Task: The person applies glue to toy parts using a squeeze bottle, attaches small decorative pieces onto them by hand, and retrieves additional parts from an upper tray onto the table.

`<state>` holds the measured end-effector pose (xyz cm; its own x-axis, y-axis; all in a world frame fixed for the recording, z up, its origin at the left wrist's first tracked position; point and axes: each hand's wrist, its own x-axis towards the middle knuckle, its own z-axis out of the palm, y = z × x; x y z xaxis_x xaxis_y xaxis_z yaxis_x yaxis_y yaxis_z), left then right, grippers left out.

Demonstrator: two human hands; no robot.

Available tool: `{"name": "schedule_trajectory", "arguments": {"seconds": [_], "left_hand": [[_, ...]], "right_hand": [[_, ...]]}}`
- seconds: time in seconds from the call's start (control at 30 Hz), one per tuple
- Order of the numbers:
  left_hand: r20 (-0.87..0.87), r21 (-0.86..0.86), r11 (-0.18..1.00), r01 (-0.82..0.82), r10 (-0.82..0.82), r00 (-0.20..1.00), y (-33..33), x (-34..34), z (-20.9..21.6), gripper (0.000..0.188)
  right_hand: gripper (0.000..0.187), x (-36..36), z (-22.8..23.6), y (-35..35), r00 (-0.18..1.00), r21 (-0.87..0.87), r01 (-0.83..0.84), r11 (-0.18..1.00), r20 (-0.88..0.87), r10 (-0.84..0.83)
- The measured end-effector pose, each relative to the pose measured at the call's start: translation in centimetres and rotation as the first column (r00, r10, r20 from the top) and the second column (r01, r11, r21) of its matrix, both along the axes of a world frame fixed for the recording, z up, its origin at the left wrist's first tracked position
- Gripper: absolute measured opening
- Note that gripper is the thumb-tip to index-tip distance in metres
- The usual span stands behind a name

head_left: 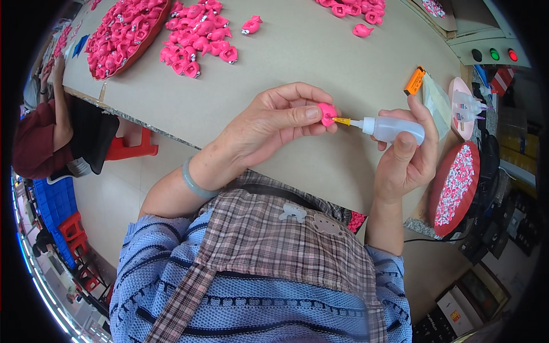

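Observation:
Between the thumb and fingers of my left hand (283, 117) is a small pink figure (327, 113), held above the table. My right hand (409, 146) grips a translucent white squeeze bottle (397, 130), tilted nearly flat. Its yellow needle tip (343, 120) points left and meets the pink figure, or comes very close to it; whether it touches I cannot tell. A loose heap of similar pink figures (200, 37) lies farther off to the left, with one single figure (251, 24) beside it.
A red tray (139, 54) full of pink figures stands far left. To the right are an orange box (414, 81), a pink dish (459, 128) with small bottles, and a red tray (470, 188) of tiny pink and white pieces. A co-worker (46, 134) sits at the left.

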<state>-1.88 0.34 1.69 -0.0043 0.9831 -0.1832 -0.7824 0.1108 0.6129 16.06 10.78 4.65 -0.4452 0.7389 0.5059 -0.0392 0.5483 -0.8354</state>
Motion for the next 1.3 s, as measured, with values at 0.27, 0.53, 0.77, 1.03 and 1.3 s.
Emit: {"name": "schedule_trajectory", "arguments": {"seconds": [0.27,0.53,0.77,1.03,1.3], "left_hand": [[0.008,-0.006,1.0,0.002,-0.002,1.0,-0.1,-0.1,-0.2,0.022],[0.02,-0.021,1.0,0.01,-0.009,1.0,-0.1,-0.1,-0.3,0.022],[0.038,-0.037,0.999,0.027,-0.025,0.999,-0.1,-0.2,-0.1,0.02],[0.05,-0.029,0.999,0.019,-0.017,0.999,-0.1,-0.3,-0.2,0.02],[0.053,-0.046,0.999,0.028,-0.026,0.998,-0.1,-0.1,-0.3,0.021]], "right_hand": [[0.046,0.0,-0.1,0.0,1.0,0.006,-0.01,1.0,0.023,0.01],[0.045,-0.1,-0.4,0.0,1.0,0.036,0.011,0.999,0.025,-0.012],[0.045,0.1,-0.9,0.0,0.999,0.134,0.039,0.99,-0.027,-0.036],[0.044,0.2,-1.0,0.0,0.998,0.137,0.043,0.99,-0.057,-0.036],[0.043,0.1,-1.1,0.1,0.998,0.14,0.047,0.989,-0.042,-0.042]]}}
